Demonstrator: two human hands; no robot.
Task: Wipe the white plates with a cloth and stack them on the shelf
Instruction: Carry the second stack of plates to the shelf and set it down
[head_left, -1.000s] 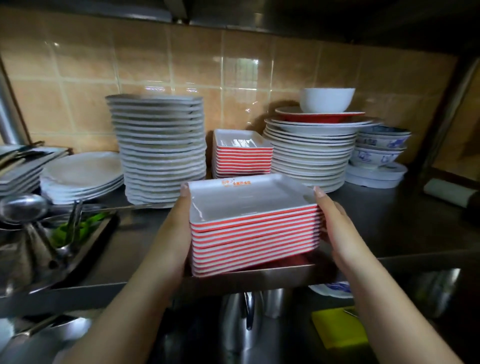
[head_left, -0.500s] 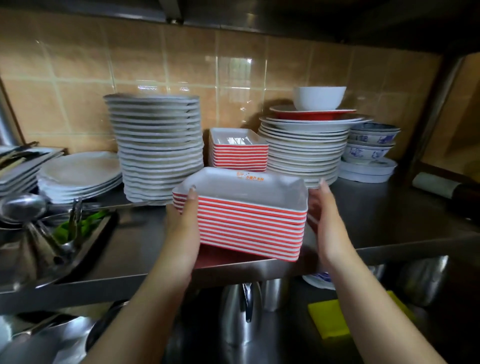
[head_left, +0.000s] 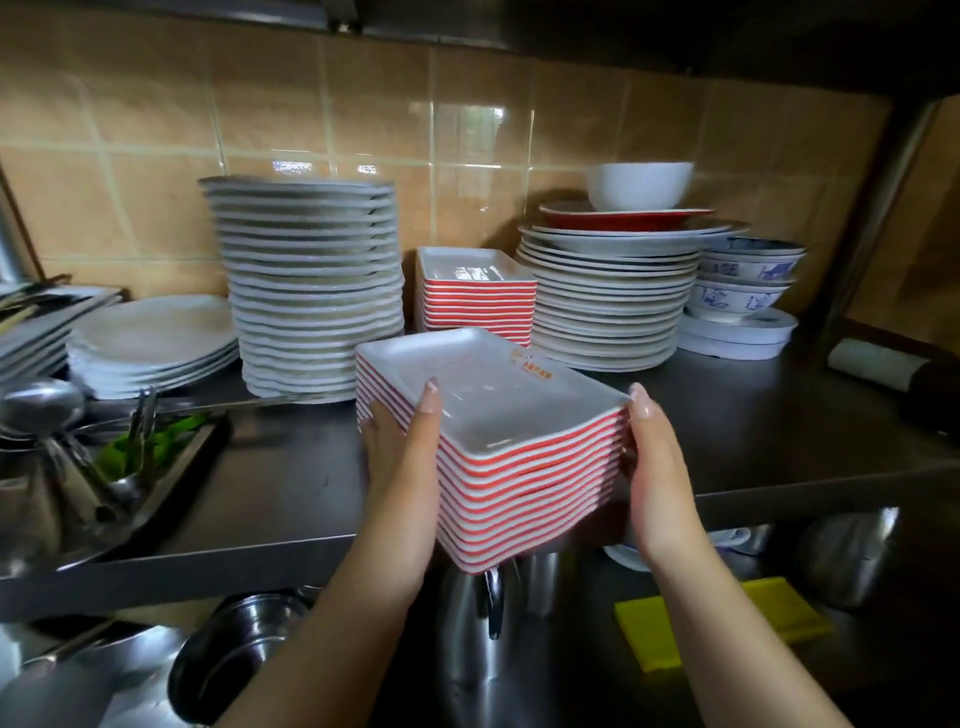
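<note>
A stack of square white plates with red rims (head_left: 524, 467) is held between both hands at the front edge of the steel shelf (head_left: 270, 499), turned so one corner points toward me and overhangs the edge. My left hand (head_left: 402, 457) grips its left side, thumb lying on the top plate. My right hand (head_left: 657, 467) grips its right side, thumb at the top rim. A second, shorter stack of the same plates (head_left: 475, 296) stands at the back by the tiled wall. A yellow cloth (head_left: 722, 621) lies below the shelf on the right.
A tall stack of white round plates (head_left: 311, 291) stands at back left, flat white plates (head_left: 156, 338) further left. Right of centre is another round stack (head_left: 613, 296) topped by a red plate and white bowl (head_left: 640, 184), then blue-patterned bowls (head_left: 748, 280). A tray with utensils (head_left: 130, 457) sits left; pots stand below.
The held stack has rotated from square-on to corner-first and shifted right and toward me. My left thumb has moved onto the top plate.
</note>
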